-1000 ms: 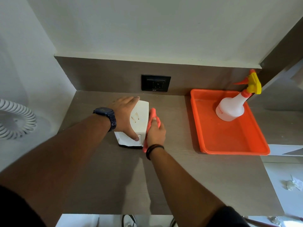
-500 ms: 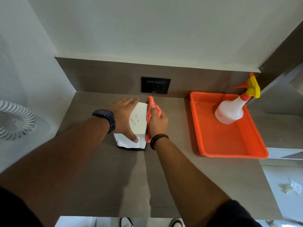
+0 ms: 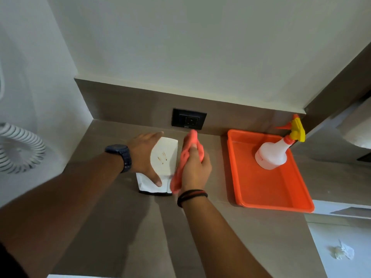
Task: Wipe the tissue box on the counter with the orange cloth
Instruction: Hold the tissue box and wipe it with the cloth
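Observation:
A white tissue box (image 3: 165,157) with small brown marks on top stands on the grey-brown counter (image 3: 140,227). My left hand (image 3: 143,155), with a dark watch on the wrist, lies flat on the box's top and left side, thumb at its front. My right hand (image 3: 195,167) grips the bunched orange cloth (image 3: 184,157) and presses it against the box's right side. The cloth runs from the box's back corner down to its front corner. The box's right face is hidden behind the cloth.
An orange tray (image 3: 281,197) sits to the right with a white spray bottle (image 3: 273,153) with a yellow and orange trigger in its back corner. A black wall socket (image 3: 188,121) is behind the box. A white coiled cord (image 3: 18,147) hangs at the left. Crumpled tissue (image 3: 341,252) lies lower right.
My right hand slid the orange cloth along the box's right side, from the front corner toward the back. My left hand stayed on the box.

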Demonstrator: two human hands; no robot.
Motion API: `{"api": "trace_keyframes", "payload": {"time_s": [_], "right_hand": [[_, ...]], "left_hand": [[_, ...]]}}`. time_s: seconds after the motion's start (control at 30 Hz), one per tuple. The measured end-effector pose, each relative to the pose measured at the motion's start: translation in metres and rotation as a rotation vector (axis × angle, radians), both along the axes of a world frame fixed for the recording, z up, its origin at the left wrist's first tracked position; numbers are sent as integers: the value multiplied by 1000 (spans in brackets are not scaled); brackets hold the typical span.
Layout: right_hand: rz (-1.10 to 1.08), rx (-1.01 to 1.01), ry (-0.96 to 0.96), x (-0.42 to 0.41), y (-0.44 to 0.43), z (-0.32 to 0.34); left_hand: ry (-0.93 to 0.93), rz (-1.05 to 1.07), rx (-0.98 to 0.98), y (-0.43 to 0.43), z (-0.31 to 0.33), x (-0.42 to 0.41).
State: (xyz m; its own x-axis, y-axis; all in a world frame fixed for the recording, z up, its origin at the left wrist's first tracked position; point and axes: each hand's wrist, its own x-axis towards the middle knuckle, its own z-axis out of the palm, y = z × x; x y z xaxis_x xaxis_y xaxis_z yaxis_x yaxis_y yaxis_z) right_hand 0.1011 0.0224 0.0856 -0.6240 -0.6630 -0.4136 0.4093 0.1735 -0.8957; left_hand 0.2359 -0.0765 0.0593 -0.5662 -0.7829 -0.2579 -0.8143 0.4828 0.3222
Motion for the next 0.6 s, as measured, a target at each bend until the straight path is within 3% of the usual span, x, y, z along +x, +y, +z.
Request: {"api": "trace_keyframes", "payload": {"time_s": [0.1,0.17,0.23,0.33,0.6], "right_hand": [[280,-52,605,5,-11,-4],[618,73,961,8,-16,-17],[750,147,1193,11,-18,-25],[742,117,1239,17,-17,-27],[796,104,1350,-4,-9,-33]], "left_hand": [[111,63,22,3,3,20],[180,65,7,4,3,29],[219,86,17,4,3,30],[254,86,44,3,1,25],[132,90,77,-1,-6,25]]}}
